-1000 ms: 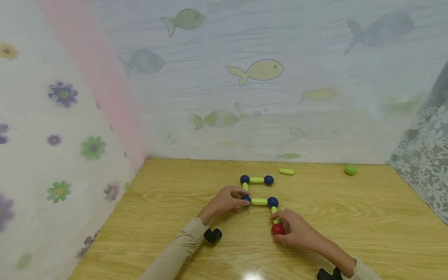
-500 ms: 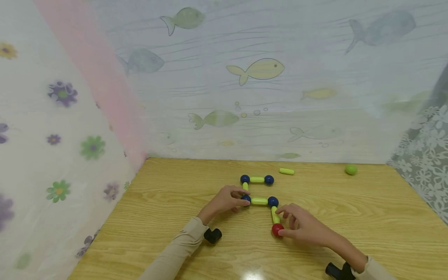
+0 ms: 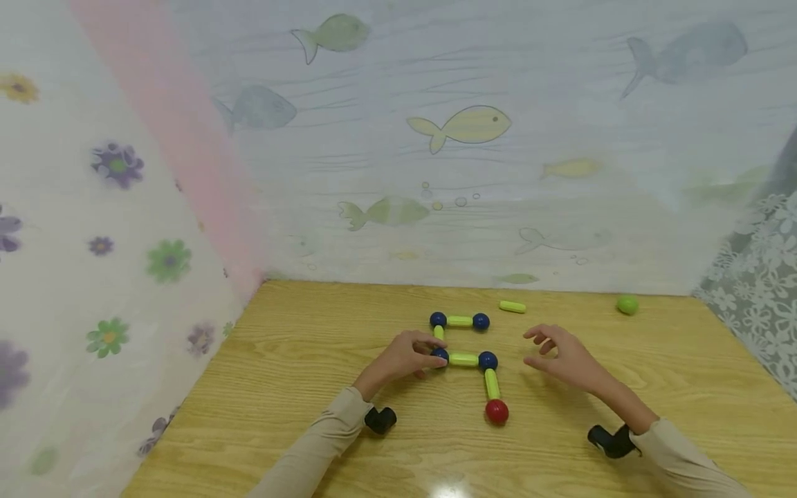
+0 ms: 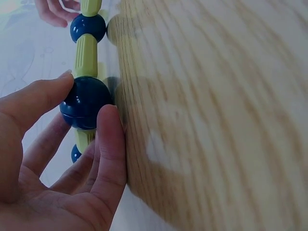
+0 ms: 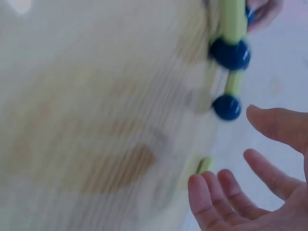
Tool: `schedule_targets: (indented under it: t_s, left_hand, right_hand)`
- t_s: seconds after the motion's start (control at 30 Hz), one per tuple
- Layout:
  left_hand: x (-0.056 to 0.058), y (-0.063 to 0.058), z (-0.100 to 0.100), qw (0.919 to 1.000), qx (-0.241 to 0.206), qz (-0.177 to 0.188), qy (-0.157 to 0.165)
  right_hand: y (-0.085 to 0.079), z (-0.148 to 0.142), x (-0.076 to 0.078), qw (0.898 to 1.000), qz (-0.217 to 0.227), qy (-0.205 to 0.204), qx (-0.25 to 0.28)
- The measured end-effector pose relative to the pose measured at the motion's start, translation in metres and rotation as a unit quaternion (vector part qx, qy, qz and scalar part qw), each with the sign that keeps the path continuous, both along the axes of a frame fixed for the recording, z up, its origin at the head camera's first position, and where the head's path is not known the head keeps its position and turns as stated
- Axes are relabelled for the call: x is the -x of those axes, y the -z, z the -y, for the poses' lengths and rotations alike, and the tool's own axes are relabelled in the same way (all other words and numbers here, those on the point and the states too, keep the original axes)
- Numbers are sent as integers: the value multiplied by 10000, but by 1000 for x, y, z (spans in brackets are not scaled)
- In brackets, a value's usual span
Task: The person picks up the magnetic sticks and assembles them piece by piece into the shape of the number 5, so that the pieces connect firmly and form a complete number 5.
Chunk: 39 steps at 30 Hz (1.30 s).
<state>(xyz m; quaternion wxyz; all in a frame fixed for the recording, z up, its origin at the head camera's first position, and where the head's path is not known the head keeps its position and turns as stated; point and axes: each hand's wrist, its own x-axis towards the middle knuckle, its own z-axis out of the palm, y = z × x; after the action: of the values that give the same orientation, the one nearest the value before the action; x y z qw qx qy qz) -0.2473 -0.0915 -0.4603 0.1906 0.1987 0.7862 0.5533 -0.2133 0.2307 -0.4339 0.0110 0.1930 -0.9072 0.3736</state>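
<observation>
A chain of blue balls and yellow-green rods lies on the wooden table, bending like an S and ending in a red ball [image 3: 497, 411] at the near end. My left hand [image 3: 403, 355] pinches the blue ball [image 4: 86, 102] at the chain's left bend between thumb and fingers. My right hand [image 3: 568, 360] is in the air right of the chain, fingers loosely bent and apart, holding nothing. A rod [image 3: 492, 384] joins the red ball to the blue ball [image 3: 488, 361] above it. Beyond my right hand lies a loose yellow-green rod [image 3: 512, 306].
A green ball [image 3: 627, 304] sits at the table's back right. Behind the table [image 3: 299, 332] stands a wall [image 3: 373, 83] with painted fish. A flowered curtain-like sheet [image 3: 56, 277] borders the left side. Black camera mounts [image 3: 613, 441] are strapped to both wrists.
My right hand has let go of the red ball and its rod and moved away, up and to the right. My left hand stays on its blue ball.
</observation>
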Motion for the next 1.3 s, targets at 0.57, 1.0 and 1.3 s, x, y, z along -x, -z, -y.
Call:
schedule_targets:
  t_s: [0.57,1.0,1.3]
  left_hand:
    - [-1,3,-5,9999,83,-77,-61]
    - [-2,3,-3,9999,99,-59,-30]
    - [-1,1,-1,9998,145,-119,-93]
  right_hand:
    - [17,-8,83,9980,9,593,-226]
    - [23,10,103,9986,-218,484,25]
    - [20,6,90,9984,-253,511,-42]
